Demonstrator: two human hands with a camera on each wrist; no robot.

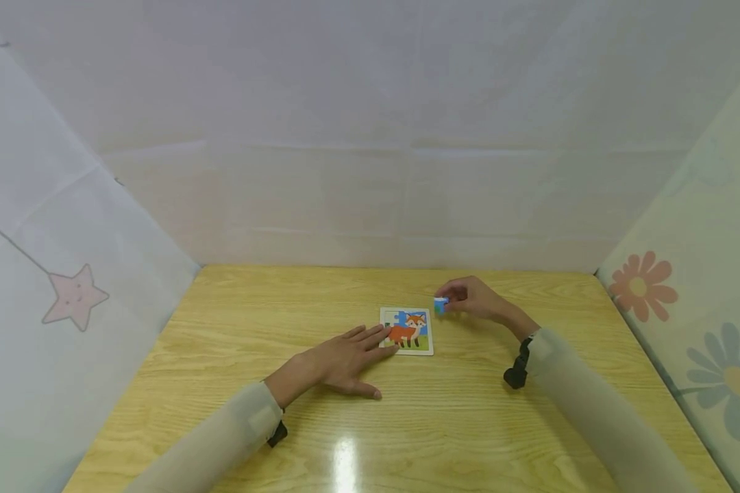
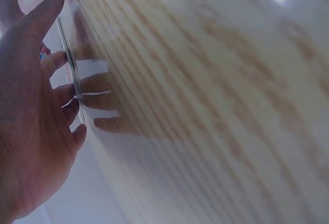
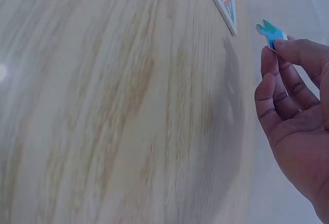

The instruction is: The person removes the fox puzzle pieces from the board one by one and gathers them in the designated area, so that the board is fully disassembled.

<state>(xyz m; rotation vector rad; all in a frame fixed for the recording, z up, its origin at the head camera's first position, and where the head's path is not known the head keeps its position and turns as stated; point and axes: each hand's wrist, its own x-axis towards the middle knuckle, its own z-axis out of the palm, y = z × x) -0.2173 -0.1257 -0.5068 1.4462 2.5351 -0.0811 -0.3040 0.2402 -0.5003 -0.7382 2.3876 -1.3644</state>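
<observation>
A square fox jigsaw puzzle (image 1: 414, 335) in a white frame lies flat on the wooden table, with a pale gap at its upper left. My left hand (image 1: 348, 359) stretches over the puzzle's left side, fingers spread and straight, fingertips on the board and thumb out to the near side. Beyond the puzzle's upper right corner, my right hand (image 1: 471, 298) pinches a blue and green puzzle piece (image 1: 440, 305) between thumb and fingers. In the right wrist view the puzzle piece (image 3: 271, 33) is held up off the table, its knobbed edge pointing away from the thumb.
The wooden table (image 1: 271, 294) reaches back to a pale cloth wall (image 1: 370, 205). Cloth sides with a printed star (image 1: 75, 297) and flowers (image 1: 644, 286) stand left and right. Black straps (image 1: 516, 373) sit on both wrists.
</observation>
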